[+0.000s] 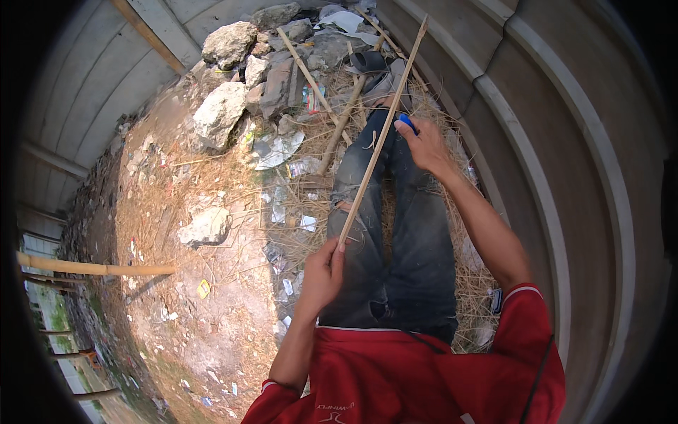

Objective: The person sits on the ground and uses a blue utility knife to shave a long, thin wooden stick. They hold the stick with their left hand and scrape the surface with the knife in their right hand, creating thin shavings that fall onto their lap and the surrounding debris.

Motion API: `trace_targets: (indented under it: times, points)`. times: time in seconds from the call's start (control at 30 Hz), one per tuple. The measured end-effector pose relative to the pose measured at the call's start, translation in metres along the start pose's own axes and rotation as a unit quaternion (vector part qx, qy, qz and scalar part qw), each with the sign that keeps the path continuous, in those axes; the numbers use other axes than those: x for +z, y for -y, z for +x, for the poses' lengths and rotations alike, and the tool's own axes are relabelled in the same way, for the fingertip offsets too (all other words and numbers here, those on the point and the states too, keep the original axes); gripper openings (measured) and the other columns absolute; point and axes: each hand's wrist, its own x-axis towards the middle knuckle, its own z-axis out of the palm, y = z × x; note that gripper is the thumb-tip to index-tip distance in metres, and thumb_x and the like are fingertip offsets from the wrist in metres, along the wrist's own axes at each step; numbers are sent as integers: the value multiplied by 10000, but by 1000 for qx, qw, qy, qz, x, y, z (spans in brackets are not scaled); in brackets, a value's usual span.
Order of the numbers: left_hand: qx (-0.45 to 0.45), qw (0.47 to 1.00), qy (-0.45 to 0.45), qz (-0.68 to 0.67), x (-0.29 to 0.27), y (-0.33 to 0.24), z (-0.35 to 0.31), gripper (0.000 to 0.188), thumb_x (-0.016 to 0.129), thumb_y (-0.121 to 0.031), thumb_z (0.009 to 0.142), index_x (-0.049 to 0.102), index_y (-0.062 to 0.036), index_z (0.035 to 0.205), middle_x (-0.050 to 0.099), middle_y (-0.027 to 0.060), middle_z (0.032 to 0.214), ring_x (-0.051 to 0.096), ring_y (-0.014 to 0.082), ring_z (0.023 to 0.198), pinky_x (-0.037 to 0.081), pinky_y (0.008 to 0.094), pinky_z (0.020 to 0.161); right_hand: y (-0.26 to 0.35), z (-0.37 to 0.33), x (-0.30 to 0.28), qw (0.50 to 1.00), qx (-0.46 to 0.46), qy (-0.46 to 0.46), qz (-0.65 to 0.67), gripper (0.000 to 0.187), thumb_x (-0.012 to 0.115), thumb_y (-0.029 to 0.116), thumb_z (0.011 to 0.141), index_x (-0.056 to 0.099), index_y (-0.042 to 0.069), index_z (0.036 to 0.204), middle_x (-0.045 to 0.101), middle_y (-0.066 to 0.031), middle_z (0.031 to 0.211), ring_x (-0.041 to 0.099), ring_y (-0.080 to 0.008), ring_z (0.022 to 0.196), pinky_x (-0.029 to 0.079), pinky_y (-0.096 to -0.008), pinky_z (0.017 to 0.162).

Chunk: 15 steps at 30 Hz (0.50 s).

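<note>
A long, thin bamboo strip (382,141) runs slantwise over my outstretched legs, from my left hand up past my feet. My left hand (323,279) is closed round its near end, thumb on top. Farther along, my right hand (428,147) grips a small blue-handled tool (407,121) close to the strip's right side. The tool's working end is hidden, so I cannot tell whether it touches the strip. A thin curled shaving (373,140) hangs at the strip's left edge, above my dark, worn jeans (417,240).
Pale rocks (219,113) are heaped at the far left of my feet. Bamboo sticks (311,78) lie among straw and litter. A ribbed wall (565,177) rises close on my right. One bamboo pole (99,267) juts in from the left, and a lone rock (205,227) sits on the dirt.
</note>
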Motion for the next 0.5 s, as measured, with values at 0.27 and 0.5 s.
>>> trace_targets:
  times: [0.27, 0.5]
  points:
    - [8, 996, 36, -76, 2, 46, -34, 241, 517, -187, 1098, 683, -25, 1163, 471, -58, 643, 410, 26, 569, 311, 230, 514, -62, 28, -60, 989, 108, -83, 64, 554, 555, 487, 995, 625, -49, 872, 572, -182, 691, 546, -298, 675, 437, -419, 682]
    - [29, 993, -28, -115, 9, 19, 12, 239, 504, -205, 1106, 647, -17, 1142, 425, -76, 632, 367, 13, 552, 265, 220, 503, 26, -41, -32, 992, -25, 50, 117, 433, 572, 406, 1024, 639, -16, 950, 597, -213, 696, 602, -375, 653, 439, -469, 637]
